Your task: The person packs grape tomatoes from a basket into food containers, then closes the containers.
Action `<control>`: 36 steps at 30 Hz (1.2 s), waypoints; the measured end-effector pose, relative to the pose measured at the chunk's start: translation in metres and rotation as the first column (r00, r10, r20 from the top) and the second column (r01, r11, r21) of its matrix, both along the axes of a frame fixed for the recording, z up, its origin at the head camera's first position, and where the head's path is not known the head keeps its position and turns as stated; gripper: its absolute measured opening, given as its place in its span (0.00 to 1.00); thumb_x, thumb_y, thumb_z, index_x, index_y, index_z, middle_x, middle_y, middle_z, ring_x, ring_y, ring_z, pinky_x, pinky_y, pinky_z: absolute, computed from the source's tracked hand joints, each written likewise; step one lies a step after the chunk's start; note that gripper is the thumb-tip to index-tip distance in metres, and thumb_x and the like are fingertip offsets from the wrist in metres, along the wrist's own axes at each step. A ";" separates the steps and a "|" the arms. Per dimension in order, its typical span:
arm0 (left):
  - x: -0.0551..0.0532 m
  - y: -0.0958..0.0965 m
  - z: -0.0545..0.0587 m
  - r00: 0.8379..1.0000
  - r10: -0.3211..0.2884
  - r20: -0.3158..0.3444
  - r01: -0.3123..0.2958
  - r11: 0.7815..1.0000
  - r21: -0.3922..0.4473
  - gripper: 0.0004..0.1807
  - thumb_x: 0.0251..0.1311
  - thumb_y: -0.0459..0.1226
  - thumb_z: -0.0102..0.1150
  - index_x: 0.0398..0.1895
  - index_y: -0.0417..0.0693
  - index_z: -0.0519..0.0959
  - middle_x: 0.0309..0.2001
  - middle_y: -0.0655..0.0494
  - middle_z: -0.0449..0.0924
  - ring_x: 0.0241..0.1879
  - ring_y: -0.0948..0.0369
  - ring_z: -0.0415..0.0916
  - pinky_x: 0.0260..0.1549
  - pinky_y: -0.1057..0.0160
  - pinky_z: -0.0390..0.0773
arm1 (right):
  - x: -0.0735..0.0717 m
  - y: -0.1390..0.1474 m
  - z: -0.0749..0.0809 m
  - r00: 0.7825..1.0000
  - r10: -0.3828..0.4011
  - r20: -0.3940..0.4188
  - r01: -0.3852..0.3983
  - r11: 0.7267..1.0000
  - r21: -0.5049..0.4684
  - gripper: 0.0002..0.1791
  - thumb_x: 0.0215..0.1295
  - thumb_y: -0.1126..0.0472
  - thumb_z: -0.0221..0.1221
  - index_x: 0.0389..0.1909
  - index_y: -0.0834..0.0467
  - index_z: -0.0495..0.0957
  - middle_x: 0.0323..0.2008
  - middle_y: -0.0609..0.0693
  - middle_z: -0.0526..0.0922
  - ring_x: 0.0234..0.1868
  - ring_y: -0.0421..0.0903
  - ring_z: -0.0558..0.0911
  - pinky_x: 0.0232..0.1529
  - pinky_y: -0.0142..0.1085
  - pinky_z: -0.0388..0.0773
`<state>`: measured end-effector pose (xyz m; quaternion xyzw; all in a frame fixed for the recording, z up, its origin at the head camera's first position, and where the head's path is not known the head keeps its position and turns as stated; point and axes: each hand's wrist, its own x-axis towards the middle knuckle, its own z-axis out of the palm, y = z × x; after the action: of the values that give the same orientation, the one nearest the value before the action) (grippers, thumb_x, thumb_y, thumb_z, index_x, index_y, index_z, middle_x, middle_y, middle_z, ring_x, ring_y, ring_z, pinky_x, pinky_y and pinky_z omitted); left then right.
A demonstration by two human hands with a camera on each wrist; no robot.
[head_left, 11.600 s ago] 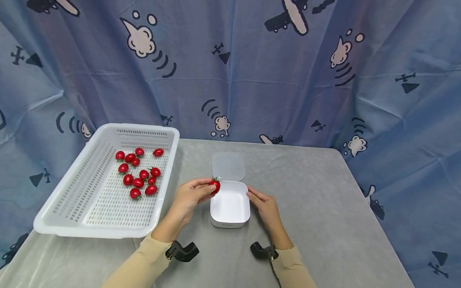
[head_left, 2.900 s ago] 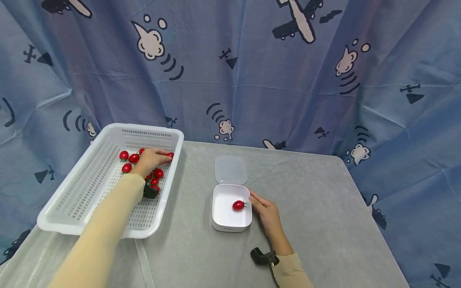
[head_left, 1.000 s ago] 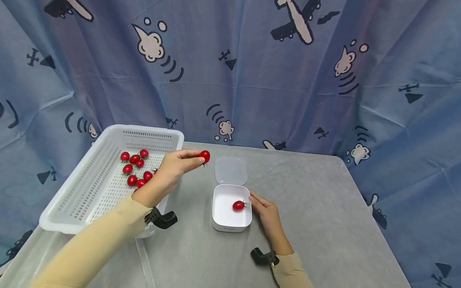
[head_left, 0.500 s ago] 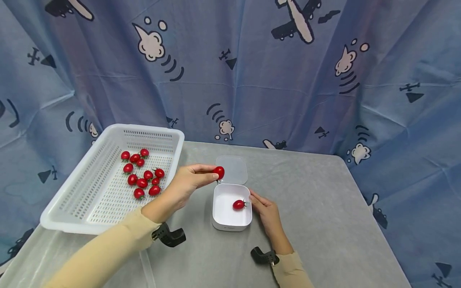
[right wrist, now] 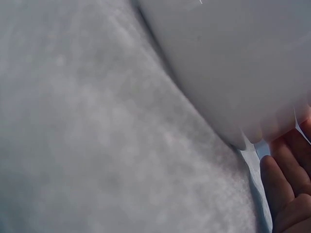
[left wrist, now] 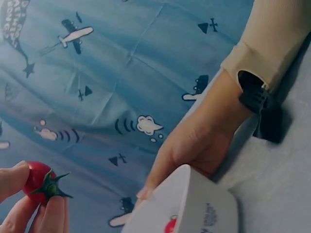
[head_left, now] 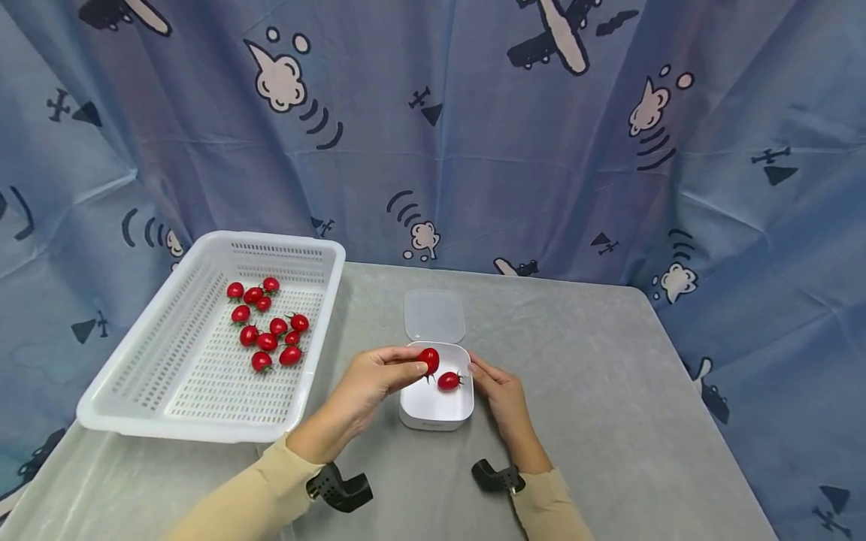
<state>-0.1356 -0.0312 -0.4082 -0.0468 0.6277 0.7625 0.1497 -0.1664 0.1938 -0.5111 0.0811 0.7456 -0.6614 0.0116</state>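
In the head view my left hand (head_left: 368, 387) pinches a cherry tomato (head_left: 430, 359) between thumb and fingertips, over the left part of the white square box (head_left: 436, 425). A second cherry tomato (head_left: 448, 382) lies inside that box. The left wrist view shows the held tomato (left wrist: 38, 178) with its green calyx outward, and part of the box wall (left wrist: 214, 213). My right hand (head_left: 502, 398) rests against the box's right side near the back corner. Its fingers (right wrist: 278, 187) look fairly straight in the right wrist view, tips against the box's outer wall (right wrist: 233, 58).
A large white perforated basket (head_left: 189, 432) with several cherry tomatoes (head_left: 267, 342) stands on the left. Just behind the box lies a translucent lid (head_left: 434, 315) on the grey tabletop (head_left: 595, 391). A patterned blue curtain (head_left: 528, 165) hangs along the back.
My left hand has carried a cherry tomato from the basket rightward and down to the box. Before that, another tomato came to lie in the box. The right hand stays at the box.
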 end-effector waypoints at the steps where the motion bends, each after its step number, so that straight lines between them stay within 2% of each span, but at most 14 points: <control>1: 0.000 0.000 -0.003 1.000 0.000 0.003 0.000 1.000 0.009 0.18 0.57 0.31 0.68 0.50 0.32 0.82 0.42 0.53 0.87 0.39 0.65 0.83 0.44 0.68 0.83 | 0.000 0.000 0.000 1.000 0.001 -0.001 -0.001 1.000 0.000 0.22 0.67 0.56 0.64 0.58 0.61 0.80 0.59 0.55 0.80 0.64 0.43 0.77 0.59 0.29 0.76; 4: -0.001 0.001 -0.011 1.000 -0.010 0.008 0.010 1.000 0.015 0.17 0.57 0.30 0.67 0.50 0.31 0.82 0.40 0.55 0.87 0.39 0.66 0.83 0.44 0.68 0.83 | -0.001 -0.001 0.000 1.000 -0.004 -0.002 0.004 1.000 -0.009 0.22 0.67 0.57 0.64 0.58 0.62 0.80 0.59 0.56 0.81 0.62 0.40 0.78 0.57 0.26 0.76; 7: -0.004 0.002 -0.019 1.000 -0.017 -0.002 0.017 1.000 -0.019 0.15 0.57 0.30 0.67 0.47 0.31 0.83 0.41 0.52 0.88 0.38 0.67 0.83 0.44 0.69 0.83 | -0.002 -0.001 -0.001 1.000 -0.002 -0.003 0.002 1.000 -0.019 0.21 0.67 0.57 0.64 0.58 0.62 0.80 0.59 0.57 0.81 0.57 0.33 0.80 0.54 0.23 0.77; 10: -0.006 0.007 -0.026 0.997 -0.039 -0.060 0.031 0.991 -0.130 0.13 0.57 0.30 0.66 0.44 0.32 0.85 0.43 0.48 0.88 0.39 0.68 0.81 0.42 0.70 0.81 | -0.002 0.000 -0.001 1.000 0.004 -0.004 -0.004 1.000 -0.030 0.22 0.67 0.58 0.64 0.58 0.63 0.80 0.59 0.58 0.80 0.53 0.27 0.80 0.52 0.22 0.77; 13: -0.010 0.014 -0.032 0.990 -0.078 -0.115 0.046 0.965 -0.257 0.11 0.56 0.31 0.67 0.42 0.35 0.87 0.42 0.47 0.88 0.39 0.68 0.79 0.40 0.70 0.78 | -0.002 0.001 0.000 1.000 -0.002 -0.006 0.002 1.000 -0.030 0.21 0.66 0.58 0.64 0.58 0.63 0.80 0.58 0.58 0.80 0.52 0.25 0.80 0.52 0.21 0.77; 16: -0.014 0.020 -0.037 0.986 -0.095 -0.134 0.048 0.947 -0.318 0.11 0.56 0.32 0.67 0.41 0.36 0.87 0.41 0.47 0.88 0.39 0.66 0.78 0.39 0.70 0.78 | -0.002 0.001 0.000 1.000 -0.010 -0.008 0.010 0.999 -0.038 0.21 0.67 0.58 0.64 0.58 0.63 0.80 0.59 0.58 0.80 0.51 0.24 0.80 0.51 0.21 0.77; 24: -0.014 0.022 -0.041 0.990 -0.061 -0.127 0.017 0.945 -0.326 0.09 0.55 0.32 0.68 0.39 0.38 0.88 0.39 0.48 0.88 0.35 0.66 0.76 0.34 0.67 0.78 | -0.001 -0.001 0.001 1.000 -0.004 0.000 0.004 0.998 -0.055 0.21 0.67 0.61 0.63 0.58 0.65 0.79 0.59 0.59 0.80 0.50 0.24 0.80 0.51 0.21 0.78; 28: -0.012 0.020 -0.041 0.992 -0.067 -0.112 0.029 0.950 -0.310 0.09 0.55 0.33 0.68 0.39 0.38 0.88 0.40 0.49 0.88 0.36 0.66 0.76 0.35 0.67 0.78 | -0.002 -0.002 0.000 1.000 -0.006 -0.002 0.006 0.999 -0.046 0.21 0.67 0.60 0.63 0.58 0.64 0.79 0.59 0.59 0.80 0.50 0.23 0.80 0.50 0.21 0.78; 32: -0.009 0.016 -0.036 0.991 -0.078 -0.106 0.044 0.956 -0.290 0.10 0.56 0.33 0.68 0.40 0.39 0.87 0.41 0.50 0.88 0.37 0.66 0.77 0.37 0.69 0.77 | -0.002 -0.002 0.000 1.000 -0.006 -0.003 0.006 0.999 -0.046 0.20 0.67 0.61 0.62 0.58 0.65 0.79 0.59 0.59 0.80 0.50 0.23 0.80 0.50 0.21 0.78; 36: -0.007 0.010 -0.026 0.990 -0.085 -0.109 0.059 0.973 -0.223 0.12 0.56 0.32 0.67 0.42 0.36 0.86 0.41 0.47 0.88 0.38 0.67 0.80 0.41 0.69 0.80 | -0.002 -0.002 0.000 1.000 -0.003 0.000 0.003 0.999 -0.045 0.20 0.68 0.61 0.62 0.58 0.64 0.79 0.60 0.58 0.79 0.50 0.23 0.79 0.51 0.21 0.77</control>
<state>-0.1424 -0.0208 -0.4341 0.0047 0.7169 0.6842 0.1338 -0.1688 0.1919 -0.5108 0.0820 0.7302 -0.6782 0.0123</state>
